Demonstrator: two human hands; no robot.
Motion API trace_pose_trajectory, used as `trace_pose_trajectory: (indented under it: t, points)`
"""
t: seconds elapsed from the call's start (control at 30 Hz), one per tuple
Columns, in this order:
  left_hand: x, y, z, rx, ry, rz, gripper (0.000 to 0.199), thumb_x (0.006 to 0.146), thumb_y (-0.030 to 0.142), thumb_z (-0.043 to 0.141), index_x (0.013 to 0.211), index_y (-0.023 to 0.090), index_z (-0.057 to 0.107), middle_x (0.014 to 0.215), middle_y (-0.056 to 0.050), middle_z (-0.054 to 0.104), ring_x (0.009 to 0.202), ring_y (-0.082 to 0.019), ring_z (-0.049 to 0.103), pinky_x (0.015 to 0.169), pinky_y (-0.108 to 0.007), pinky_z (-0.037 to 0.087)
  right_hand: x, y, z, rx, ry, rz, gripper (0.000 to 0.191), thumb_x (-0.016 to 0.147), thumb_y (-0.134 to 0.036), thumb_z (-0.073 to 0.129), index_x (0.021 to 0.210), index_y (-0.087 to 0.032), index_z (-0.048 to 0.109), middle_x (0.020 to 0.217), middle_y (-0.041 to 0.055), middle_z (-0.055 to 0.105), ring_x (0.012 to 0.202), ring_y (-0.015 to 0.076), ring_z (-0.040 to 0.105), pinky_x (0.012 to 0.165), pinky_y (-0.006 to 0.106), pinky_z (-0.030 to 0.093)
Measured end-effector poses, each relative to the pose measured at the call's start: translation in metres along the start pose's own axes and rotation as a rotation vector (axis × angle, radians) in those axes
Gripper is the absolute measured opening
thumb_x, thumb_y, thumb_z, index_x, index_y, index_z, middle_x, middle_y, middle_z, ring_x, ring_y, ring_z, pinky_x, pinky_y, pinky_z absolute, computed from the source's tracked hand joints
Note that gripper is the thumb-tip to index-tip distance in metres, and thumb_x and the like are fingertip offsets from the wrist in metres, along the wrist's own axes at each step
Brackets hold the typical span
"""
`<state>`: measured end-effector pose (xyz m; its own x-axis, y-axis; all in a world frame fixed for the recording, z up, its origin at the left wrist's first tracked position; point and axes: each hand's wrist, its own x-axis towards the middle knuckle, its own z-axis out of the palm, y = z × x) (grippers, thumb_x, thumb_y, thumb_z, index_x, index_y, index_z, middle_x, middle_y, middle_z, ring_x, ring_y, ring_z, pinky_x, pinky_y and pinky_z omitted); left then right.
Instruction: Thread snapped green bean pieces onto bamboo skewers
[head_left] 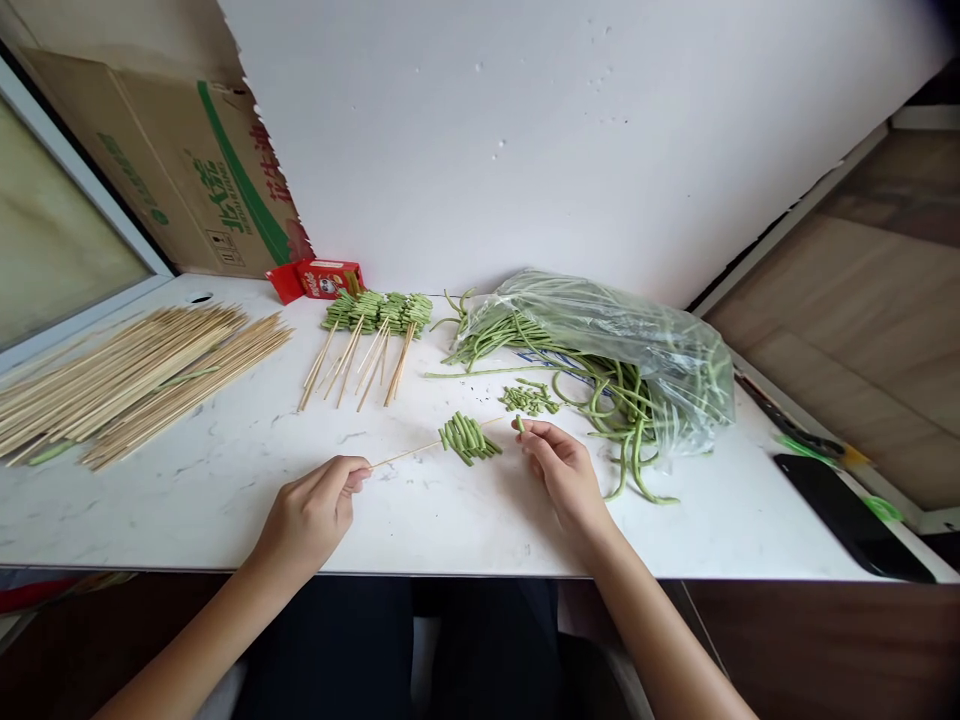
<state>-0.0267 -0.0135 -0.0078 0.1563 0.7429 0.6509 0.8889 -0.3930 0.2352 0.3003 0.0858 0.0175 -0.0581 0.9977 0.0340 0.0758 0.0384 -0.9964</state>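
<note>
My left hand is closed on the near end of a thin wooden skewer. Several cut green bean pieces are threaded side by side along it, and its bare tip points right. Between the thumb and fingers of my right hand is one short green bean piece, close to that tip but apart from it. A small pile of loose cut pieces lies on the table just beyond my right hand.
Finished bean skewers lie behind, by a red box. Bare skewers cover the left side. A plastic bag of long beans lies back right. A black phone rests near the right edge, beside scissors.
</note>
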Motion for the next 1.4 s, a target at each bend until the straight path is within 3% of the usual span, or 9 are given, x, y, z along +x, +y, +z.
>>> trace_pose_trajectory:
  t: [0.1,0.27,0.53,1.4]
  points:
    - [-0.0007,-0.0017,0.0009,-0.002,-0.009,0.016,0.037,0.092,-0.005,0.041,0.106,0.02,0.063,0.089,0.0,0.079,0.077,-0.013,0.079,0.074,-0.021,0.064,-0.0003,-0.0039,-0.0002,0.143,-0.012,0.104,0.035,0.081,-0.049,0.085,0.098,-0.019,0.077,0.087,0.0049,0.074,0.063,0.013,0.051,0.054,0.026,0.032]
    - [0.0009,-0.0017,0.0009,-0.013,-0.013,0.035,0.036,0.093,-0.005,0.041,0.105,0.02,0.064,0.09,0.0,0.079,0.077,-0.013,0.079,0.076,-0.022,0.064,-0.0014,-0.0043,0.0007,0.206,-0.026,0.136,0.037,0.079,-0.053,0.087,0.093,-0.019,0.079,0.087,0.0043,0.074,0.054,0.009,0.037,0.051,0.026,0.027]
    - [0.0026,0.0006,-0.0022,0.011,-0.011,0.052,0.037,0.091,-0.006,0.041,0.104,0.019,0.064,0.086,0.001,0.077,0.076,-0.011,0.078,0.076,-0.019,0.063,-0.003,-0.0032,0.0022,0.147,-0.011,0.116,0.035,0.078,-0.056,0.087,0.091,-0.024,0.087,0.092,0.0063,0.08,0.058,0.0117,0.04,0.053,0.029,0.034]
    - [0.0049,0.0022,-0.0016,0.003,-0.023,0.025,0.039,0.085,-0.007,0.041,0.1,0.019,0.066,0.084,0.002,0.078,0.074,-0.012,0.078,0.072,-0.019,0.06,-0.0048,-0.0036,0.0051,0.066,-0.014,0.071,0.032,0.081,-0.054,0.085,0.089,-0.023,0.087,0.098,0.0081,0.082,0.085,0.0227,0.066,0.076,0.036,0.049]
